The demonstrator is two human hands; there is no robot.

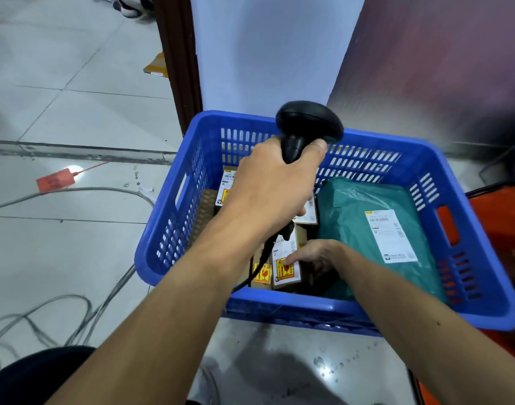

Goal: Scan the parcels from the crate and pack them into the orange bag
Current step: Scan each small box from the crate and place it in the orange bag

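Observation:
A blue plastic crate (288, 306) stands on the floor and holds several small cardboard parcels and a large green poly-bag parcel (367, 229) with a white label. My left hand (275, 182) is raised over the crate, gripping a black barcode scanner (307, 127) whose cable hangs down into the crate. My right hand (316, 254) reaches down inside the crate with its fingers on a small cardboard box (285, 267) bearing a white label and a yellow fragile sticker. The orange bag (501, 226) shows just beyond the crate's right side.
Grey cables (75, 305) trail over the tiled floor on the left. A red tag (54, 179) lies on the floor. A dark door frame (180, 62) and white wall stand behind the crate. A flat cardboard piece (156, 65) lies further back.

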